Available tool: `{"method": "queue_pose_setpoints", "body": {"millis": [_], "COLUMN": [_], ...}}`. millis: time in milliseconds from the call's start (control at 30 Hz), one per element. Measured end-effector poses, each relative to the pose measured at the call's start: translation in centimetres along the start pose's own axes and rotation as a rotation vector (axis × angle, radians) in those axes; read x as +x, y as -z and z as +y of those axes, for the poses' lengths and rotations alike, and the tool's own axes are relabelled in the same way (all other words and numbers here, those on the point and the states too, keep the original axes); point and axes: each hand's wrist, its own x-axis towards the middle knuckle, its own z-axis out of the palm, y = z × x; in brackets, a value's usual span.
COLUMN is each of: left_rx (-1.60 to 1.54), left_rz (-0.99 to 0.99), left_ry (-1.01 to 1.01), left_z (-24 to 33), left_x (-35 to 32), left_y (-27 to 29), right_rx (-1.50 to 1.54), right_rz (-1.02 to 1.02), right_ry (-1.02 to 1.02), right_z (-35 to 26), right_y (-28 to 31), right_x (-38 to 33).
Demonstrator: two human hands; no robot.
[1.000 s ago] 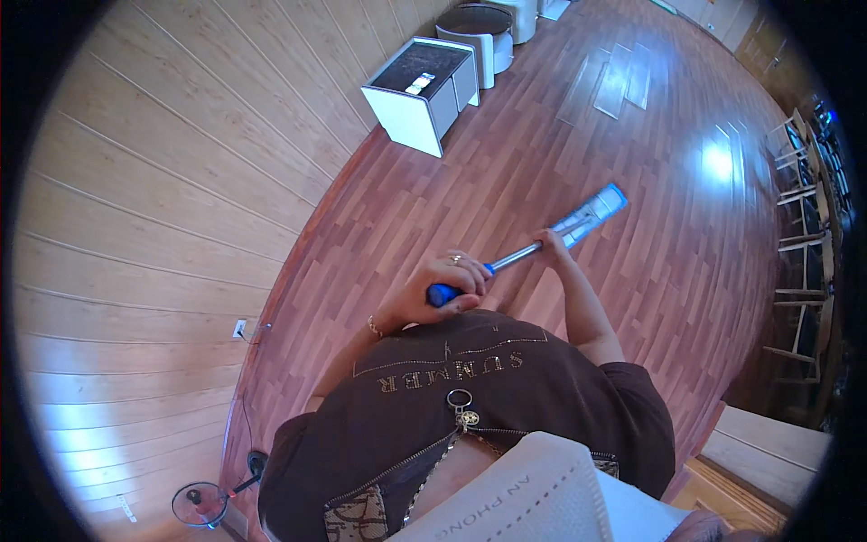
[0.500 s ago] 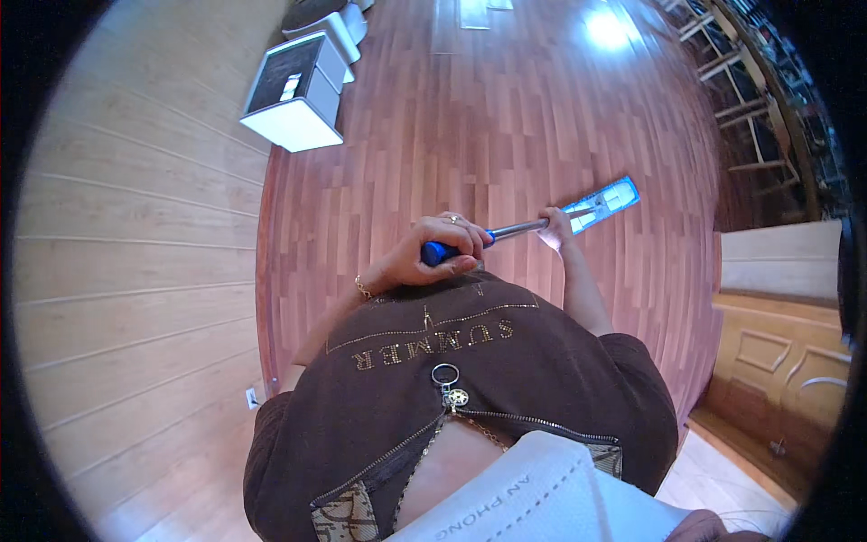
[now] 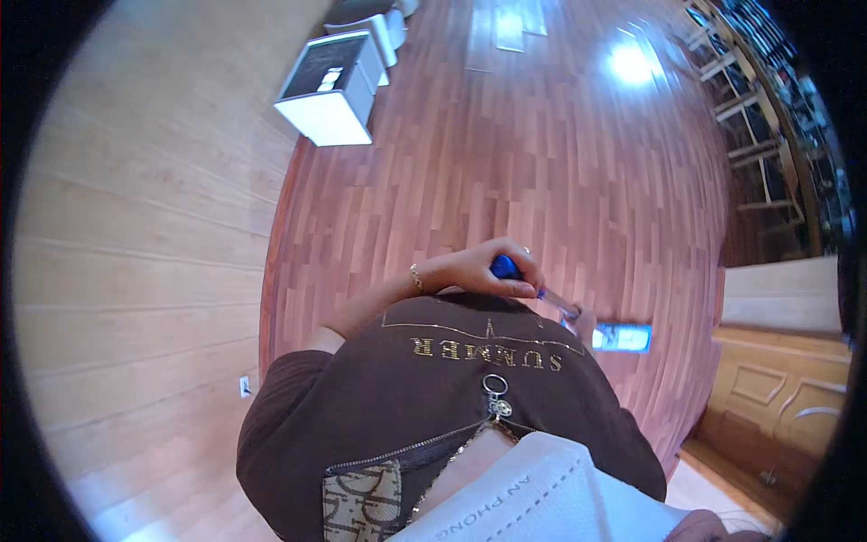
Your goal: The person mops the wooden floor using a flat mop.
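Observation:
A flat mop slants from the front of my dark brown top toward the floor on the right. My left hand [image 3: 486,268] is wrapped round the blue grip [image 3: 507,267] at the top of its handle. Lower down, my right hand [image 3: 585,322] is closed round the metal pole [image 3: 560,303], partly hidden behind my chest. The blue-edged mop head [image 3: 626,338] lies on the reddish wood floor [image 3: 433,181] just right of my right hand, and my body covers its near left part.
A white cabinet [image 3: 339,119] with a dark top stands by the pale panelled wall [image 3: 153,298] at far left. Metal-framed furniture [image 3: 754,144] lines the far right. Nearer on the right is a wooden cabinet [image 3: 759,393]. A wall socket [image 3: 245,387] sits low at left.
The mop head has swept back toward me, from ahead on the right to beside my body. Both hands have come nearer and shifted right, still gripping the mop.

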Motion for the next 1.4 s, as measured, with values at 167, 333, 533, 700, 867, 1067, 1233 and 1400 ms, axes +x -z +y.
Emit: {"method": "queue_pose_setpoints", "body": {"millis": [167,333,533,700,867,1067,1233,1400], "left_rx": [0.036,0.140,0.247,0.423,0.633,0.749,0.859,0.997], "left_rz": [-0.032,0.006,0.211,0.224,0.302,0.549,0.755,0.874], "left_ry": [0.041,-0.005,-0.121,-0.224,-0.193,-0.115,-0.148,-0.116], "left_z": [2.3,5.2,9.3,12.4,14.9,16.4,17.3,17.2], "left_x": [-0.4,-1.7,-4.7,-6.7,-8.1,-9.1,-9.0,-8.6], "left_y": [-0.3,0.4,-1.2,-1.7,-3.1,-5.3,-7.4,-9.6], "right_rx": [0.098,0.075,0.311,0.221,0.366,0.416,0.508,0.529], "right_rz": [-0.154,-0.194,-0.233,-0.341,-0.401,-0.601,-0.791,-0.970], "right_ry": [-0.054,0.049,0.133,0.365,0.602,0.846,1.037,1.185], "right_z": [1.7,-2.4,-8.3,-16.0,-20.5,-26.7,-32.0,-35.4], "right_y": [-1.4,-1.0,-1.2,0.4,-2.3,-6.4,-8.9,-12.9], "right_x": [-1.8,0.7,3.7,9.0,13.2,17.0,16.8,14.9]}}
